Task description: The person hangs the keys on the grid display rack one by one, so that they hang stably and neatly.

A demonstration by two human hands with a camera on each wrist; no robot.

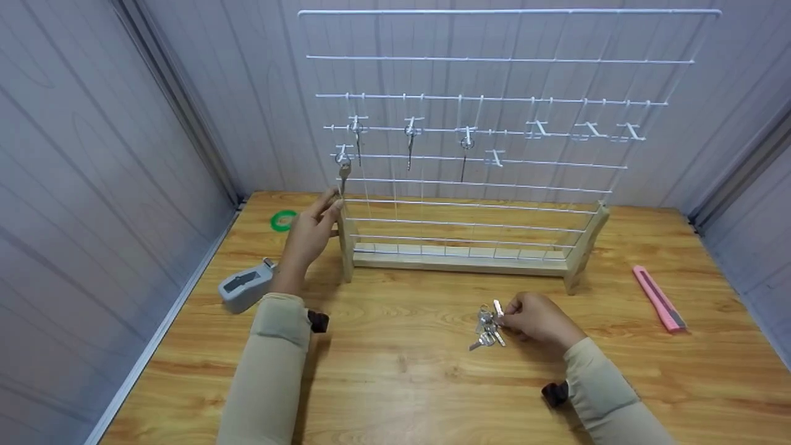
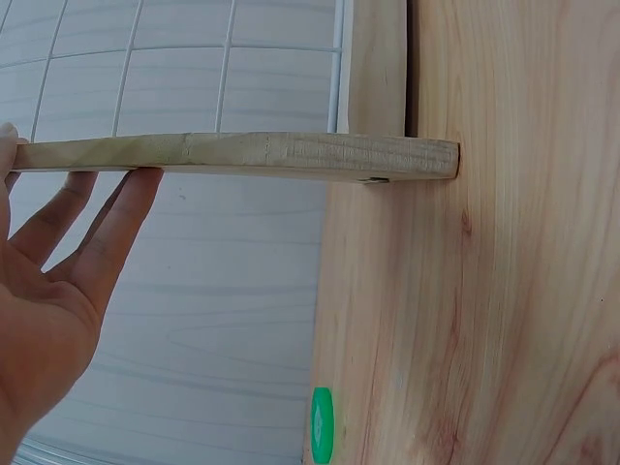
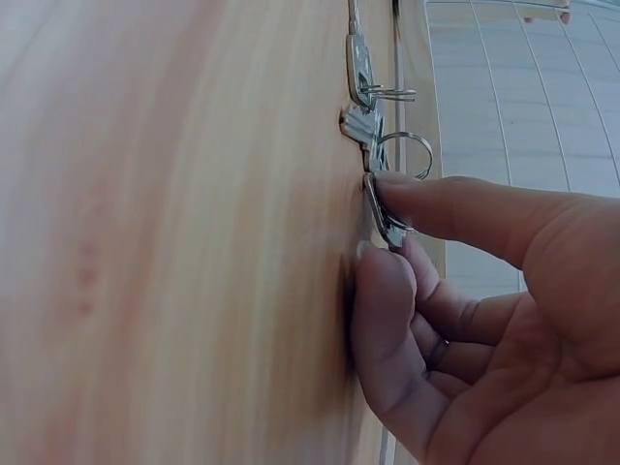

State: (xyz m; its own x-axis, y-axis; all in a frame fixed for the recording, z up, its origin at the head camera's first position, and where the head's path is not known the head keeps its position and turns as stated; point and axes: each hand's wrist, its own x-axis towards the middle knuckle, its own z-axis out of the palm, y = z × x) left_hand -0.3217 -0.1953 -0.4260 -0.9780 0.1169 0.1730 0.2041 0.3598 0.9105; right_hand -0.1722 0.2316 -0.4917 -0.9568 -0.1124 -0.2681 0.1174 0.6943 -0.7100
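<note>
My left hand [image 1: 309,235] grips the upper part of the rack's left wooden post [image 1: 346,253]. In the left wrist view, its fingers [image 2: 121,228] touch the post's outer side, and the thumb shows only at the frame's edge. Just above these fingertips, a key [image 1: 344,176] hangs by its ring from a low hook. On the table, my right hand [image 1: 537,318] pinches a key [image 3: 381,211] between thumb and index finger. Beside it lie several silver keys [image 1: 486,327] with rings, close together.
The white wire rack [image 1: 469,184] stands at the back; more keys [image 1: 410,145] hang from its hooks, and some hooks [image 1: 593,130] are bare. A grey tape dispenser [image 1: 247,287] and green tape roll [image 1: 283,220] lie left, a pink cutter [image 1: 659,300] right.
</note>
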